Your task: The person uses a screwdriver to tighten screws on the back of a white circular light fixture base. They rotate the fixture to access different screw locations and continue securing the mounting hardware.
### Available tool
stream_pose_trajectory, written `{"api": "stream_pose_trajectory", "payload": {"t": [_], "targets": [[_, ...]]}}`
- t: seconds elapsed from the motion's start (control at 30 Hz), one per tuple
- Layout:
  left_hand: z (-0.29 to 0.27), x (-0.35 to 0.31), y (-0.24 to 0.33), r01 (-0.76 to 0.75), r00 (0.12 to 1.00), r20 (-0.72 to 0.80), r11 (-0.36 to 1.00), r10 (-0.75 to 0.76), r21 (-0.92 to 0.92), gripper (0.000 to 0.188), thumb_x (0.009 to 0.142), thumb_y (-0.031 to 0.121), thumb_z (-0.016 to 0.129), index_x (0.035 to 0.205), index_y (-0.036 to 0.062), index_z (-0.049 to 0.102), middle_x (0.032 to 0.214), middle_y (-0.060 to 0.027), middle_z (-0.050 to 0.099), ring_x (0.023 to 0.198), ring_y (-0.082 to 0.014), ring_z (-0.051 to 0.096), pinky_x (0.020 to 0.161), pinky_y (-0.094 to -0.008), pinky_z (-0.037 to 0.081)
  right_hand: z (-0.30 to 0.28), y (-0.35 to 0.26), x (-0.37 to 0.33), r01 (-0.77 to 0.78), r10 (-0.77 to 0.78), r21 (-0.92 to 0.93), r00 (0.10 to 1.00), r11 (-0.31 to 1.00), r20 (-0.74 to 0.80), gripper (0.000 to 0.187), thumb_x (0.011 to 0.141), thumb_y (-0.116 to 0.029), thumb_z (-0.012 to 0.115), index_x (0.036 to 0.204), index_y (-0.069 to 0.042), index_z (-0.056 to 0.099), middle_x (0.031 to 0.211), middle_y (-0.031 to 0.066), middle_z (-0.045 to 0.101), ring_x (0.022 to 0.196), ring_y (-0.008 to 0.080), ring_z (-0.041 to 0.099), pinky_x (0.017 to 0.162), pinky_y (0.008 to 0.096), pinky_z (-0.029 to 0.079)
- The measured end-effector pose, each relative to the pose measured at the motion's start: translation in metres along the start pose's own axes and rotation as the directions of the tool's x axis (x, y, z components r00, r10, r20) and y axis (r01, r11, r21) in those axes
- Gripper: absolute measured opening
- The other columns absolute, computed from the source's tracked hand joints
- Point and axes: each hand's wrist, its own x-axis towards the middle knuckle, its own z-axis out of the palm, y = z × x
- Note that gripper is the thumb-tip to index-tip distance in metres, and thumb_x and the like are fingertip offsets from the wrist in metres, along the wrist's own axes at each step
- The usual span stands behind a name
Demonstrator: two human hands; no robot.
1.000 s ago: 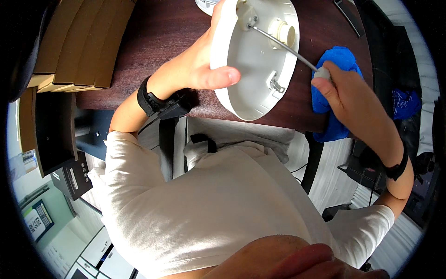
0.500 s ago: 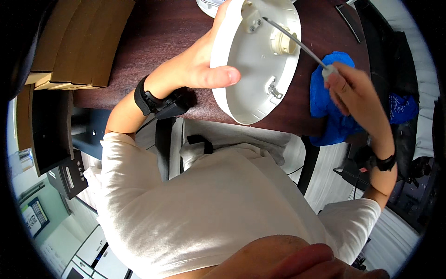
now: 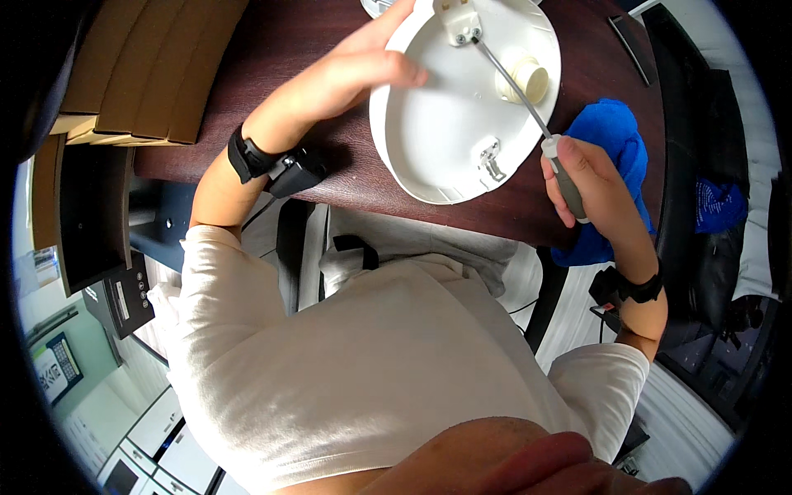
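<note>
My left hand [image 3: 351,82] grips the left rim of a white round lamp base [image 3: 437,124], thumb over the inside and the other fingers mostly hidden. Inside the base are a cream bulb socket [image 3: 526,81], a metal clip [image 3: 492,162] and a white terminal block [image 3: 456,18] with small screws. In my right hand [image 3: 601,186] is a screwdriver [image 3: 568,188] with a grey-green handle, fingers wrapped around it. Its thin shaft slants up to the left, and the tip meets a screw at the block's lower edge; whether it sits in the slot cannot be made out.
The dark reddish-brown table [image 3: 330,183] carries a blue cloth [image 3: 606,132] just beyond my right hand. Stacked cardboard boxes [image 3: 148,74] stand at the left. A dark flat device [image 3: 631,49] lies near the right edge, beside a black seat [image 3: 701,256].
The lamp base has turned to show more of its inside and shifted slightly right. My right hand has come lower and left, bringing the screwdriver tip to the terminal block's screw.
</note>
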Motion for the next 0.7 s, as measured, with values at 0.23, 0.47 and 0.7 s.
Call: {"api": "stream_pose_trajectory", "payload": {"t": [0.23, 0.47, 0.7], "targets": [[-0.020, 0.009, 0.009, 0.313, 0.950, 0.014, 0.949, -0.313, -0.045, 0.056, 0.077, 0.023, 0.059, 0.125, -0.0019, 0.045, 0.111, -0.0139, 0.057, 0.098, -0.0187, 0.058, 0.085, -0.0288, 0.049, -0.005, 0.031, -0.003, -0.009, -0.026, -0.210, 0.987, 0.978, -0.160, 0.038, 0.097, -0.033, 0.039, 0.074, -0.006, 0.050, 0.050, -0.0004, 0.046, 0.045, 0.0065, 0.045, 0.044, 0.0206, 0.035], [-0.037, 0.019, -0.006, 0.456, 0.878, -0.096, 0.881, -0.468, -0.122, 0.038, 0.079, 0.029, 0.059, 0.102, -0.0020, 0.062, 0.097, -0.0124, 0.064, 0.085, -0.0160, 0.062, 0.078, -0.0289, 0.052, -0.002, 0.058, 0.007, -0.042, -0.002, -0.131, 0.948, 0.990, -0.319, 0.040, 0.096, -0.036, 0.041, 0.075, -0.004, 0.052, 0.052, 0.0020, 0.048, 0.048, 0.0095, 0.050, 0.047, 0.0224, 0.039], [-0.042, 0.005, 0.000, 0.553, 0.832, 0.030, 0.825, -0.554, -0.112, 0.026, 0.081, 0.019, 0.056, 0.100, 0.0000, 0.059, 0.080, -0.0053, 0.062, 0.064, -0.0085, 0.062, 0.054, -0.0211, 0.055, -0.006, 0.052, 0.008, -0.035, -0.012, -0.103, 0.906, 0.994, -0.422, 0.040, 0.096, -0.037, 0.042, 0.078, -0.003, 0.054, 0.053, 0.0025, 0.049, 0.051, 0.0101, 0.053, 0.049, 0.0224, 0.043]]}}
